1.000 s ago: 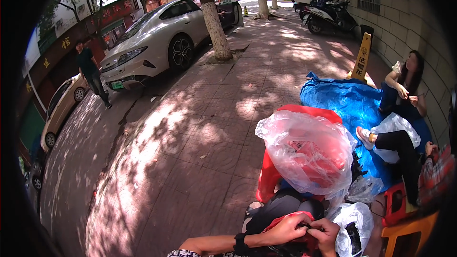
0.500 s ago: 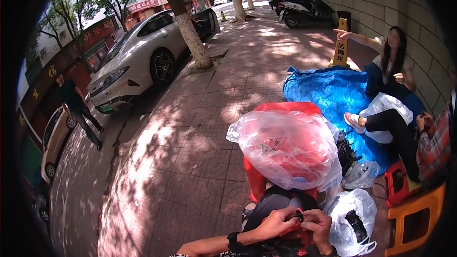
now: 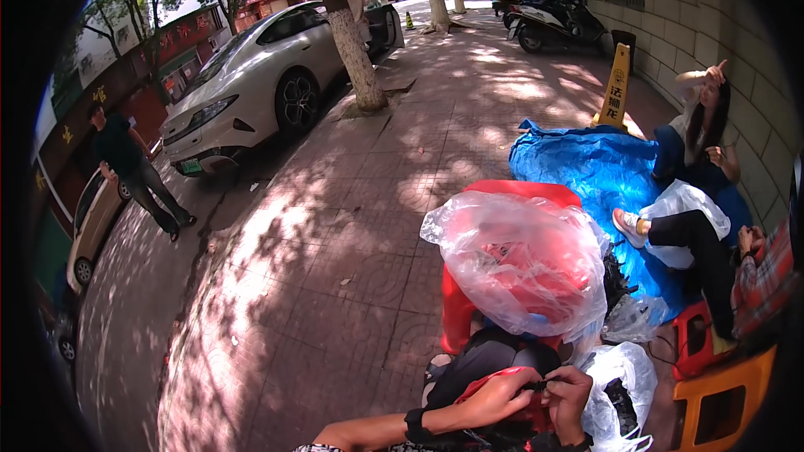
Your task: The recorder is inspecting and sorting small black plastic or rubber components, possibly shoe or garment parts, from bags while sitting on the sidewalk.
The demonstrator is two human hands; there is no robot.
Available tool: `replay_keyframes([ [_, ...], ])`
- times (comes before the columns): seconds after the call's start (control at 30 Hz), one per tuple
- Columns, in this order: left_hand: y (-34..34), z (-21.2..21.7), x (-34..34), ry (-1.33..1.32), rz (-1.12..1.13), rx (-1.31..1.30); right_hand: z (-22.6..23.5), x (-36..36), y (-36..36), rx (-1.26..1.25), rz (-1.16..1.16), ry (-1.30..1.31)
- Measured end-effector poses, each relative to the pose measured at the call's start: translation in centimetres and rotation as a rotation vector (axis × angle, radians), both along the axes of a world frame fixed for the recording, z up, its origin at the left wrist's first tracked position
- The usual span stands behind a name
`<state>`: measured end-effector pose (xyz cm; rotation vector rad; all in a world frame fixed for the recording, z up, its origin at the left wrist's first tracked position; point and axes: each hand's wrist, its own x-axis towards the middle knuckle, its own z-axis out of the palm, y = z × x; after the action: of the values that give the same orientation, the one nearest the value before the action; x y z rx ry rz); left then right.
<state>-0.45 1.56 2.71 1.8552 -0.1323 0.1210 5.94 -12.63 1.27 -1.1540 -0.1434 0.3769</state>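
Close together over my lap, both hands are closed at the fingertips. A small black piece (image 3: pixel 537 386) sits between them, too small to tell its kind. My left hand (image 3: pixel 496 398) pinches its left end, and my right hand (image 3: pixel 569 398) pinches the other end. Something red and black lies on my lap beneath the hands, mostly hidden by them. In front of my knees, a large clear plastic bag (image 3: pixel 523 264) with thin black strands inside rests on a red plastic stool (image 3: pixel 456 314). To the right of my right hand stands an open white plastic bag (image 3: pixel 638 368) holding black items (image 3: pixel 621 404).
A blue tarp (image 3: pixel 578 159) covers the paving ahead on the right. Two people sit beside it, one in a checked shirt (image 3: pixel 762 272). Orange (image 3: pixel 724 410) and red stools stand at right. A parked car (image 3: pixel 243 92), scooters (image 3: pixel 557 21) and a walking person (image 3: pixel 126 159) are farther off.
My hands have shifted slightly right in view, still holding the small black piece. The seated person at the back has raised the pointing arm upward. The whole scene has shifted a little right.
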Motion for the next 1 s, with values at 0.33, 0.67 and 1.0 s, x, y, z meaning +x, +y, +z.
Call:
replay_keyframes([
  [0.33, 0.0, 0.1, -0.6, -0.23, 0.064, 0.045, 0.3, -0.1, -1.0, 0.067, 0.273, 0.026],
  [0.67, -0.4, -0.4, 0.0, -0.463, 0.104, 0.174, 0.0, 0.0, 0.0, 0.172, 0.169, 0.095],
  [1.0, -1.8, -0.7, -0.6, -0.396, 0.145, 0.167, -0.5, -0.1, -2.1, 0.109, 0.237, 0.115],
])
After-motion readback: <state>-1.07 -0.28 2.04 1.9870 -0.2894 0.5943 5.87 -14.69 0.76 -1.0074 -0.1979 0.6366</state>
